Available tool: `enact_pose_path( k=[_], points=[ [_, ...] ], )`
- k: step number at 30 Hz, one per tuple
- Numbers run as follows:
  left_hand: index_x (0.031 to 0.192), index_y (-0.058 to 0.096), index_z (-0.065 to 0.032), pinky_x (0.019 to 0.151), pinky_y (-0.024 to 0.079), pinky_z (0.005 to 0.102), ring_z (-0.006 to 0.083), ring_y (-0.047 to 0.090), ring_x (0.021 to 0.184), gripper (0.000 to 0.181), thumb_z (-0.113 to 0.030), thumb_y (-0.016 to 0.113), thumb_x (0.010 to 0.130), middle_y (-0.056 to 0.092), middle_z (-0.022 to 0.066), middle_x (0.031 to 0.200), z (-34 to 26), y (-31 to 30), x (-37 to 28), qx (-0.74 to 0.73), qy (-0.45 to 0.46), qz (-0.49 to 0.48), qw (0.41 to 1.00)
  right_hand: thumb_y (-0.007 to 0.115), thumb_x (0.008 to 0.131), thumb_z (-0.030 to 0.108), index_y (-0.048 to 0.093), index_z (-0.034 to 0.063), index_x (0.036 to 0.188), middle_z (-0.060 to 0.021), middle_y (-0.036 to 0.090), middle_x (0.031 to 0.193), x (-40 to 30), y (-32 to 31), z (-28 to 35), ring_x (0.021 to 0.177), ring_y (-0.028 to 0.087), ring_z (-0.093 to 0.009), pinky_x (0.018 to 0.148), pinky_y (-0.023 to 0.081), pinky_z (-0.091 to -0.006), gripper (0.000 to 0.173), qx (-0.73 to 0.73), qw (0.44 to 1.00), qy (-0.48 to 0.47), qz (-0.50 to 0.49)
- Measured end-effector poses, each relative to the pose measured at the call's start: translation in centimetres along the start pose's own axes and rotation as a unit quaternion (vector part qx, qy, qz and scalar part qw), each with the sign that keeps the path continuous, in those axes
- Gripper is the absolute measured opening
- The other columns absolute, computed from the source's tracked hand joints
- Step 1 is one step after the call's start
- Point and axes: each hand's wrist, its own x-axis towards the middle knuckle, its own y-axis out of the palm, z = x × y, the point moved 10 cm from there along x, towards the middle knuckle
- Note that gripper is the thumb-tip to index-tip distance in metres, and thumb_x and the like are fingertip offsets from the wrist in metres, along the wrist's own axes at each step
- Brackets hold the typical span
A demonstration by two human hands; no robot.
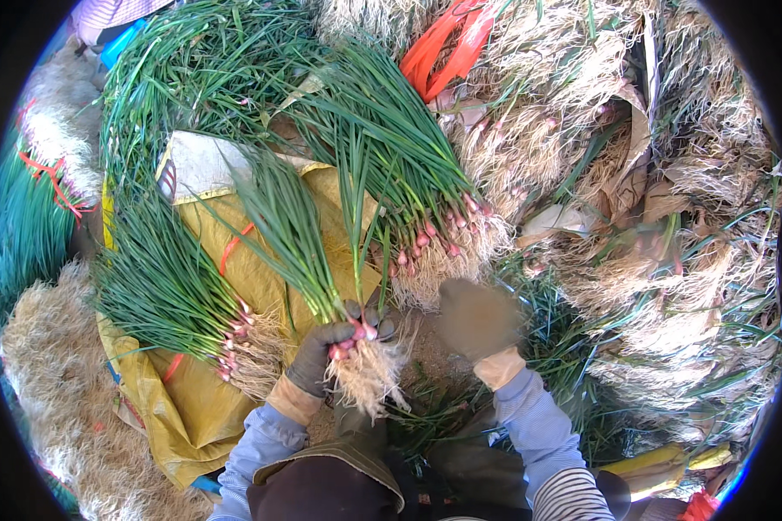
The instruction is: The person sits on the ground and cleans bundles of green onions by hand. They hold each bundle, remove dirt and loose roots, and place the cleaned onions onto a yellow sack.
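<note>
My left hand (329,348), in a dark work glove, grips a small bunch of green allium plants (300,267) just above their pinkish bulbs, with the pale roots hanging down. My gloved right hand (481,319) is to the right of it, blurred; whether its fingers hold anything cannot be seen. Above and between my hands lies a larger pile of the same plants (397,169), bulbs and roots towards me. To the left another bunch (176,280) rests on a yellow woven plastic sheet (208,417), over a red strap (233,249).
Heaps of rooted plants (665,312) fill the right side. Cut green leaves (202,71) are piled at the upper left. Red ties (446,49) lie at the top. Tied bundles (26,215) and a root mass (72,391) stand left. A person's hat (114,14) shows at the top left.
</note>
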Motion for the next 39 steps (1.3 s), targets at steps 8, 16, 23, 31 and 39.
enact_pose_path(
  k=[8,16,23,31,39],
  points=[
    [0.082,0.055,-0.0026,0.088,0.047,0.0360,0.0225,0.056,0.085,0.016,-0.010,0.065,0.073,0.057,0.0087,0.087,2.2,1.3,-2.0,-0.111,-0.068,0.050,0.990,0.065,0.072,0.012,0.058,0.0053,0.105,-0.0139,0.060,0.106,0.5,-3.2,11.4,0.095,0.061,-0.032,0.084,0.049,-0.0430,0.034,0.072,0.933,-0.324,-0.137],
    [0.085,0.058,-0.0025,0.081,0.049,0.0353,0.0210,0.056,0.081,0.016,-0.010,0.064,0.073,0.059,0.0120,0.088,4.9,-4.5,-2.6,-0.066,-0.105,0.015,0.992,0.063,0.073,0.017,0.062,0.0090,0.084,-0.0096,0.060,0.089,-2.6,-3.4,11.4,0.081,0.064,-0.027,0.071,0.050,-0.0427,0.013,-0.003,0.941,-0.308,-0.138],
    [0.085,0.056,-0.0060,0.082,0.049,0.0472,0.0284,0.052,0.087,0.015,-0.007,0.063,0.073,0.056,0.0107,0.087,4.4,-2.2,-3.2,-0.124,-0.107,0.018,0.986,0.059,0.082,0.017,0.061,0.0059,0.112,-0.0107,0.066,0.107,-3.9,1.6,0.8,0.098,0.064,-0.027,0.080,0.052,-0.0400,0.032,-0.073,0.973,-0.182,-0.119],
    [0.104,0.058,-0.0062,0.091,0.050,0.0546,0.0366,0.057,0.101,0.034,-0.012,0.065,0.071,0.060,0.0132,0.098,4.0,-6.6,-3.1,0.046,-0.090,-0.004,0.995,0.060,0.087,0.022,0.064,0.0075,0.116,-0.0130,0.066,0.111,-2.8,1.2,4.4,0.100,0.065,-0.029,0.085,0.052,-0.0397,0.033,0.135,0.964,-0.209,0.097],
    [0.120,0.051,-0.0070,0.092,0.045,0.0469,0.0230,0.054,0.089,0.047,-0.018,0.069,0.078,0.056,0.0043,0.093,3.2,-1.4,-2.6,-0.248,-0.062,0.109,0.961,0.058,0.092,0.031,0.061,0.0037,0.117,-0.0157,0.069,0.094,5.4,-4.9,-2.4,0.087,0.068,-0.025,0.077,0.054,-0.0385,0.037,0.127,0.983,0.068,-0.111]
  ],
)
